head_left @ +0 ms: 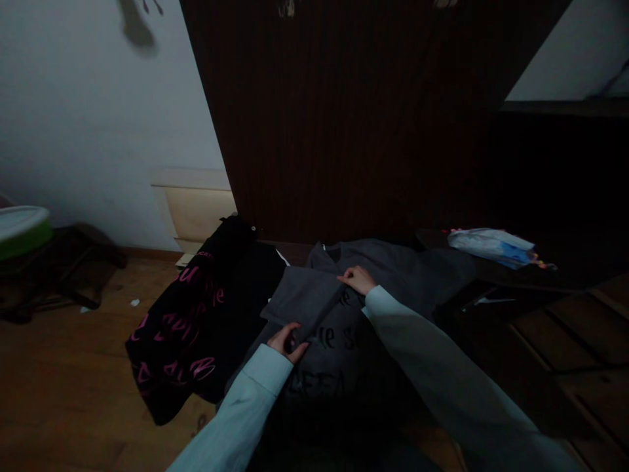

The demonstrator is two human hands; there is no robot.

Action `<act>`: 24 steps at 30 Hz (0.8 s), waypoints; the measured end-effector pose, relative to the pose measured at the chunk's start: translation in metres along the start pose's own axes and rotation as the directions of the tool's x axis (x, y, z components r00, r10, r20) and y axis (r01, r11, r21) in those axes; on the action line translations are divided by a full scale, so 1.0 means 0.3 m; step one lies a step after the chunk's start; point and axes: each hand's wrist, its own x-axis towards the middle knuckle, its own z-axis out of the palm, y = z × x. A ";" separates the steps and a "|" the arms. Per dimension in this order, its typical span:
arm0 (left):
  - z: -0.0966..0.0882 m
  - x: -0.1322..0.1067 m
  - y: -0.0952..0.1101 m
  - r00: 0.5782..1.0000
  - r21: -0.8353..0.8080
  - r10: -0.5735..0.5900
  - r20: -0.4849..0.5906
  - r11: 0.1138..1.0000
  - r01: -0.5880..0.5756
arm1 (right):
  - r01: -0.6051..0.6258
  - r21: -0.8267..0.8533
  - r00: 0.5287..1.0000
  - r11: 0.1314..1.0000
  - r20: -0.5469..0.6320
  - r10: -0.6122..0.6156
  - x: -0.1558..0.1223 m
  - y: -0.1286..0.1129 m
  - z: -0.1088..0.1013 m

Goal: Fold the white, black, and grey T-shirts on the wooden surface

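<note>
A grey sweatshirt (pixel 393 275) with dark lettering lies spread in front of me, one side folded over its front. My left hand (pixel 287 342) pinches the near corner of the folded grey flap (pixel 304 298), fingers closed on the cloth. My right hand (pixel 358 280) presses on the far corner of the same flap, fingers curled onto the fabric. Both arms wear pale long sleeves. A black garment with pink lettering (pixel 196 321) lies just left of the sweatshirt, touching it.
A dark wooden wardrobe (pixel 344 118) rises right behind the clothes. A white and blue plastic bag (pixel 491 246) lies on a dark ledge at right. Wooden floor (pixel 73 367) stretches left, with a dark stool and a green-rimmed basin (pixel 22 229) by the white wall.
</note>
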 end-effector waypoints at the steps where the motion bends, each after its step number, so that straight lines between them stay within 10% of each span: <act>1: 0.000 0.001 0.000 0.999 0.038 0.033 0.013 0.999 -0.034 | -0.001 -0.012 1.000 1.000 0.000 0.001 -0.004 0.002 -0.002; 13: -0.081 0.017 0.005 0.984 0.210 0.163 -0.073 0.967 -0.145 | 0.177 0.178 0.983 0.968 -0.081 -0.165 -0.028 -0.020 -0.027; 19: -0.066 0.001 0.003 0.983 0.232 0.178 -0.051 0.959 -0.161 | 0.075 0.144 0.991 0.987 -0.117 -0.058 -0.036 -0.033 -0.004; 24: -0.079 0.004 0.015 0.981 0.161 0.171 -0.087 0.975 -0.156 | -0.069 0.509 0.964 0.858 -0.189 0.190 -0.046 -0.011 0.038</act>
